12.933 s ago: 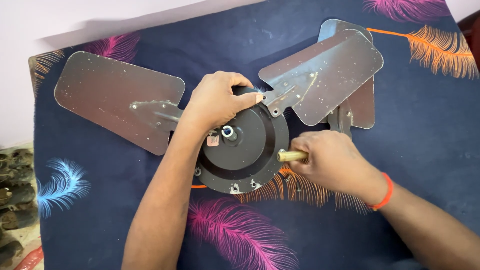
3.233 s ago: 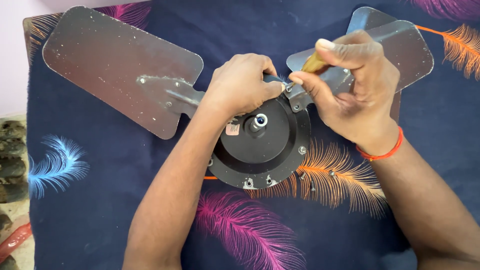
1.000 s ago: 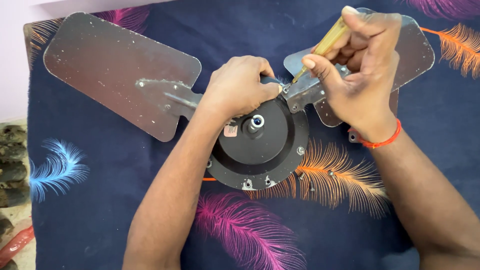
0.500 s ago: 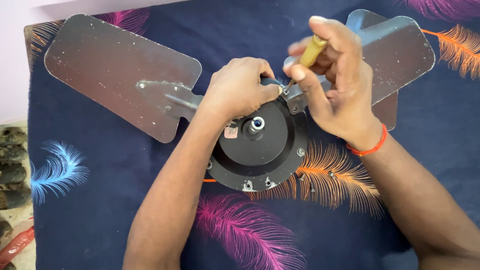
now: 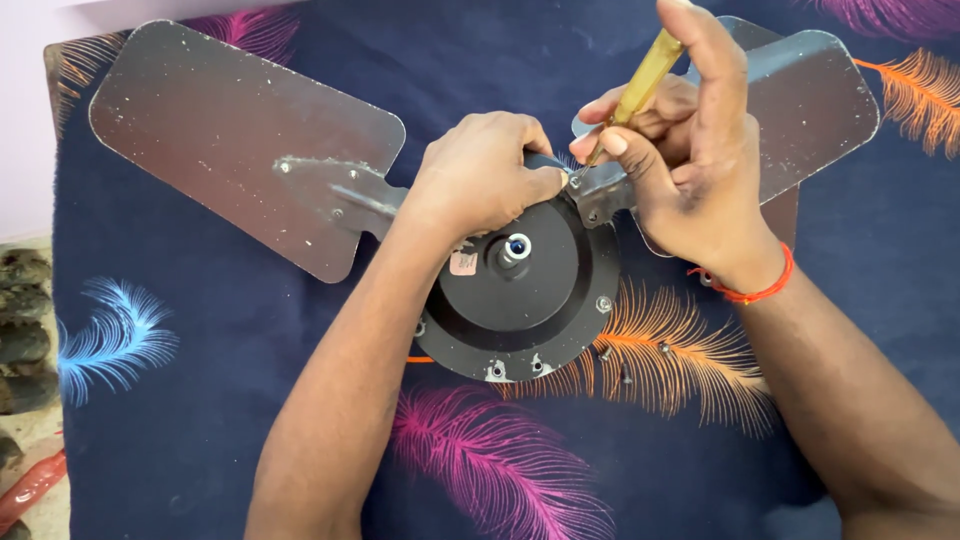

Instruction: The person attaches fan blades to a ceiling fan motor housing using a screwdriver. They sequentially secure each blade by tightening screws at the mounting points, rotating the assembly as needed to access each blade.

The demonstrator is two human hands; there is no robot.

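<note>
The left hand (image 5: 480,180) lies curled over the upper rim of the round black motor housing (image 5: 520,300), fingers closed on its edge and fingertips pressed beside a small screw at the root of a blade bracket. The housing is a smooth, matte metal disc with a short shaft at its centre and screw holes around its edge.

The right hand (image 5: 690,170) is closed around a screwdriver (image 5: 640,85) with a translucent yellow handle, pinched between thumb and fingers and tilted, its thin tip down at that screw, just beside the left fingertips. An orange thread band circles the right wrist.

Under the right hand spreads a flat, rounded-corner metal blade (image 5: 810,110), dull and speckled. A matching blade (image 5: 240,130) extends beyond the left hand. Near the right forearm, small loose screws (image 5: 625,372) lie on the dark blue feather-printed cloth (image 5: 180,400).
</note>
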